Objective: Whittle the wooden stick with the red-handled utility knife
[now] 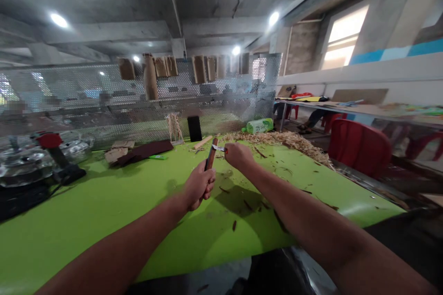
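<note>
left hand: grip closed around a dark brown wood piece, fingers wrapped on its lower end, the piece standing near upright above the fist.
right hand: grip narrow, a pinch on a small knife, with a bit of red handle showing just past the fingertips (most of the handle is hidden in the hand).
blade: points left, its tip at the wood's right edge, touching as far as this view shows.
wood piece: held in the air above the worktop, between both hands.
worktop: bright green, strewn with dark chips and thin curls.
shavings: a long pale heap along the far edge, right of the hands.
far edge, left to right: dark flat sheet, green-handled item, pale stick, small lattice carving, black phone standing upright, green bottle lying on its side.
far left: red-topped tool beside metal pots, both at the worktop's corner.
behind: perforated metal screen with paper bags hung along its top.
right side: red chair near the worktop; beyond it, a seated person's legs under a long shelf.
</note>
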{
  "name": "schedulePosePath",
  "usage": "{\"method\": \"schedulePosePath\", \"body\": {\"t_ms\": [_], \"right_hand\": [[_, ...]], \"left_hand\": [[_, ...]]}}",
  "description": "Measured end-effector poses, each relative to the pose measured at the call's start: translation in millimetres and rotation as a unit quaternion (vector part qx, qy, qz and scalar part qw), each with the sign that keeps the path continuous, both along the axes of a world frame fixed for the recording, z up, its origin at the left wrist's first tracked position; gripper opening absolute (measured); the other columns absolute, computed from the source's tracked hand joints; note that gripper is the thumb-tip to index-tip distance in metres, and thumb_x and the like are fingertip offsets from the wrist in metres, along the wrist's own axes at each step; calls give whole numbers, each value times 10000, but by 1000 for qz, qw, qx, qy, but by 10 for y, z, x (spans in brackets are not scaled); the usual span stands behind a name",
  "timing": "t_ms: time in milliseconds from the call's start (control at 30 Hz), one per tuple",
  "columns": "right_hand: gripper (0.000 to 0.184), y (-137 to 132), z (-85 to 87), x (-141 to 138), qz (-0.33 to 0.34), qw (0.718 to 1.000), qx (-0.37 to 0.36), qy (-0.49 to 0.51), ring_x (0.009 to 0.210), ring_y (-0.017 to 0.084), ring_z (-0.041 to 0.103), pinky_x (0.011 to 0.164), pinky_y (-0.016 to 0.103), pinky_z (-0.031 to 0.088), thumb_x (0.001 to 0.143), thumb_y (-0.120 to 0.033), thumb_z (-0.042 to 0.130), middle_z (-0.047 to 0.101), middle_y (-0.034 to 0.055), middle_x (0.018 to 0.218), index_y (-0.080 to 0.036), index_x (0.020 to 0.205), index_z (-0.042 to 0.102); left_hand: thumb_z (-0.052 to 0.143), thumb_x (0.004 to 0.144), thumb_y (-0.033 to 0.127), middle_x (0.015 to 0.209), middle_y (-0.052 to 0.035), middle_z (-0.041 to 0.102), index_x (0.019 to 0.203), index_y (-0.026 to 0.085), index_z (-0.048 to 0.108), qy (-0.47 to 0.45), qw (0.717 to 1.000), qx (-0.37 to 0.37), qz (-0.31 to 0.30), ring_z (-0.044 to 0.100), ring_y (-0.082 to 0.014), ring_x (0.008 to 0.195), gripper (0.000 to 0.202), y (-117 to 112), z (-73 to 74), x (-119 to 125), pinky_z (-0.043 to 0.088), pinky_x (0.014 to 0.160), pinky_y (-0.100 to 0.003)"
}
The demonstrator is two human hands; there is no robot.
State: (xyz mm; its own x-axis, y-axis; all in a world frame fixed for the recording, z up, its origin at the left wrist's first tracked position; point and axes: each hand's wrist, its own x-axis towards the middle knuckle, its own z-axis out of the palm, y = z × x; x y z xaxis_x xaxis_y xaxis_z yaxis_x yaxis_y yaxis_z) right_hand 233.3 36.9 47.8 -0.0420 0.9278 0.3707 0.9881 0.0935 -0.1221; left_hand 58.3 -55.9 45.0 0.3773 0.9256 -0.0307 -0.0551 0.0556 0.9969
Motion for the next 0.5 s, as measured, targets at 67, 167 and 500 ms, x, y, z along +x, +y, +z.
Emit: {"method": "schedulePosePath", "body": {"t_ms": [67, 167, 500], "right_hand": [[336, 100, 12, 153, -33, 998, -20, 50, 912, 231, 685, 748, 266, 461, 923, -287, 444, 731, 146, 986, -190, 1060, 735], [337, 248, 48, 543, -136, 979, -87, 125, 935, 246, 689, 715, 261, 470, 882, -204, 478, 721, 161, 1046, -151, 1106, 723], [347, 194, -26, 294, -34, 991, -4, 127, 826, 221, 673, 635, 256, 396, 908, -305, 440, 739, 125, 950, -174, 1045, 731]], "left_hand": [[531, 909, 303, 603, 101, 411, 1360, 184, 367, 15, 1000, 10, -21, 300, -45, 379, 494, -78, -32, 13, 262, 333, -154], [574, 906, 364, 559, 103, 421, 1417, 180, 345, 58, 990, 34, -124, 324, -51, 367, 589, -239, -81, 72, 291, 339, -158], [571, 885, 343, 643, 98, 398, 1274, 231, 410, -43, 999, 3, -30, 294, -38, 394, 435, 205, -209, -128, 250, 339, -144]]}}
